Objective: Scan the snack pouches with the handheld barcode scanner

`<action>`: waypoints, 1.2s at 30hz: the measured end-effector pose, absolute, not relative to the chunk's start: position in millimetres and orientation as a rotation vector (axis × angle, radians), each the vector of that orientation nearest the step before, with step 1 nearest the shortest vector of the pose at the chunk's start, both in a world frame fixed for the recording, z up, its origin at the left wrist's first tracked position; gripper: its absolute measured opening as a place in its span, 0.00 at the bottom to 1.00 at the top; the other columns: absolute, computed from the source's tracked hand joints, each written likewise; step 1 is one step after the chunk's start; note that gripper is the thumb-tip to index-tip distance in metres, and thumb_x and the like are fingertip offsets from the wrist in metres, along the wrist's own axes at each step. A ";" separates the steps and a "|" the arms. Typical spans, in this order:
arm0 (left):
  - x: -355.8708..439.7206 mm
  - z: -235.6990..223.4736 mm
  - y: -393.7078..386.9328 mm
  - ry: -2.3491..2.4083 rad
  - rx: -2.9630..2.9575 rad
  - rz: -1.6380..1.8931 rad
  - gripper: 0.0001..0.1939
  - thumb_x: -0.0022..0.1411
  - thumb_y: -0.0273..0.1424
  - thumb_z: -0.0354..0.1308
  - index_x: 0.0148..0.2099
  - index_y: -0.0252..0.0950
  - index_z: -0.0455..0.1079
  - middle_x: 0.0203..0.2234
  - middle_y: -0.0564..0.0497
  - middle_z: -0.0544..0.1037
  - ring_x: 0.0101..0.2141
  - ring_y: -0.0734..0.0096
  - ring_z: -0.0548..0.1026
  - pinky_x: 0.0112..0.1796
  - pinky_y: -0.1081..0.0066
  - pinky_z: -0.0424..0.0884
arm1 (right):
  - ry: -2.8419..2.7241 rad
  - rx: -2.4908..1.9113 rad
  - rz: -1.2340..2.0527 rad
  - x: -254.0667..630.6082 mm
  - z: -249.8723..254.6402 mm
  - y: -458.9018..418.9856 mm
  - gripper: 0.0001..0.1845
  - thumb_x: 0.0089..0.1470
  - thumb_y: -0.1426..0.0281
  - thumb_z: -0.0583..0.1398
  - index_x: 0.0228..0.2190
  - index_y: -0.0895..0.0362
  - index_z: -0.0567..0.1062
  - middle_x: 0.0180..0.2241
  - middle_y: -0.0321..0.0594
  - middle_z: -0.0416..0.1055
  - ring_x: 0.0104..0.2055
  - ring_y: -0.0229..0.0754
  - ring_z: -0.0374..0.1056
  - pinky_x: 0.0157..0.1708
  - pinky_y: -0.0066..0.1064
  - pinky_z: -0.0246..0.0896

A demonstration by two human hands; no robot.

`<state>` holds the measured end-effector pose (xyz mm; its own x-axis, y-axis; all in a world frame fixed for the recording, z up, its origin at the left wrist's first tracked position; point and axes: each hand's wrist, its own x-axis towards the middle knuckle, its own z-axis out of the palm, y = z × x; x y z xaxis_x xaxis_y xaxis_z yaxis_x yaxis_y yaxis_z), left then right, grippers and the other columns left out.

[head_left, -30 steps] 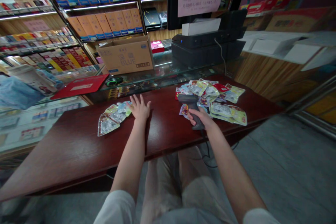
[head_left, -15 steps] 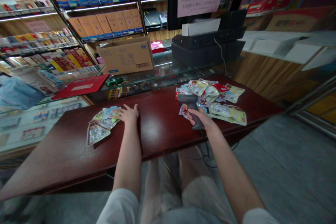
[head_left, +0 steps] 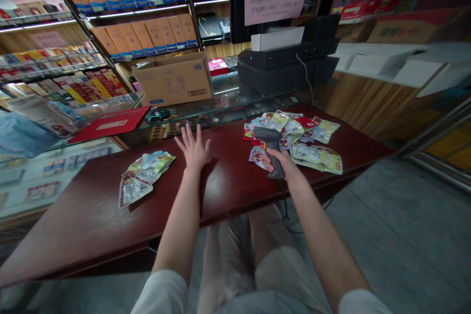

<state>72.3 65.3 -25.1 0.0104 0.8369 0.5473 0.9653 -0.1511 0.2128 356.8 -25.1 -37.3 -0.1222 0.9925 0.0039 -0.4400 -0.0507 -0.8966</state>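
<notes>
My left hand (head_left: 195, 150) is open with its fingers spread, above the dark red table (head_left: 228, 176), and holds nothing. To its left lies a fanned group of snack packets (head_left: 147, 172), apart from the fingers. In my right hand (head_left: 280, 161) is a dark grey barcode scanner (head_left: 275, 169), gripped by its handle with the head pointing left. Around and behind the scanner spreads a pile of colourful packets (head_left: 290, 125). A green and silver packet (head_left: 320, 157) rests at the pile's right front, and a small purple packet (head_left: 258, 156) lies just left of the scanner handle.
Behind the table runs a glass counter (head_left: 235, 101) with a cardboard box (head_left: 172, 81), a computer mouse (head_left: 157, 116) and a red folder (head_left: 110, 123). A black printer-like machine (head_left: 287, 66) stands at the back right. The scanner's cable (head_left: 286, 213) hangs over the table's front edge.
My left hand has moved right and away from the left packets, which stay on the table. My right hand still holds the scanner, with its head slightly further right relative to the pile.
</notes>
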 end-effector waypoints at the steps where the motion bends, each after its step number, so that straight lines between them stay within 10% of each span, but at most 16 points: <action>1: 78.9 -24.3 64.2 -1.825 -2.131 -0.861 0.35 0.68 0.43 0.51 0.73 0.37 0.51 0.73 0.37 0.42 0.71 0.48 0.36 0.64 0.41 0.27 | -0.913 -0.814 1.486 357.8 -37.5 -24.0 0.21 0.44 0.58 0.69 0.31 0.54 0.65 0.17 0.27 0.62 0.13 0.31 0.55 0.14 0.27 0.50; 12: 168.3 -38.0 76.4 -1.597 -2.825 -1.102 0.33 0.64 0.37 0.56 0.67 0.30 0.56 0.62 0.32 0.65 0.62 0.50 0.65 0.61 0.53 0.60 | -0.728 -0.686 1.402 370.4 -41.5 -12.9 0.23 0.44 0.56 0.68 0.38 0.53 0.69 0.17 0.26 0.59 0.14 0.31 0.54 0.14 0.26 0.51; 36: 278.1 -31.4 141.4 -2.084 -2.839 -2.308 0.16 0.47 0.25 0.71 0.40 0.33 0.75 0.32 0.48 0.80 0.38 0.63 0.79 0.45 0.66 0.73 | -0.509 -0.588 1.295 371.8 -37.2 -14.9 0.20 0.44 0.57 0.65 0.38 0.53 0.69 0.18 0.25 0.56 0.14 0.31 0.51 0.15 0.26 0.51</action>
